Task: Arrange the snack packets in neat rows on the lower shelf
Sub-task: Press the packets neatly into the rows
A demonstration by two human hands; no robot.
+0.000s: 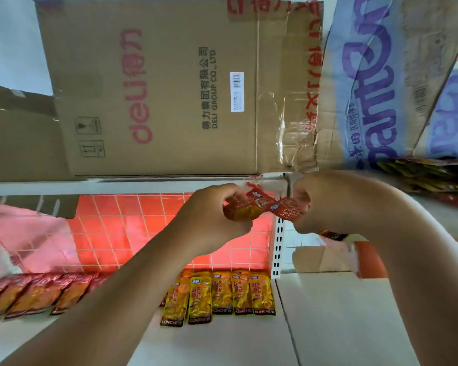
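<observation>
My left hand (209,220) grips a red snack packet (245,208) in front of the upper shelf's edge. My right hand (325,204) pinches a second red packet (288,210) that touches the first; more packets show below its fingers. On the white lower shelf (222,344) a row of yellow packets (220,297) stands against the red tiled back wall. A row of red packets (35,294) lies overlapping at the left, partly hidden by my left forearm.
A flattened brown deli carton (169,88) stands on the upper shelf (117,186). A blue-printed carton (376,83) with loose packets (428,178) sits at the right. A pink plastic bag (27,239) hangs at the left. A white slotted upright (277,249) divides the shelf bays.
</observation>
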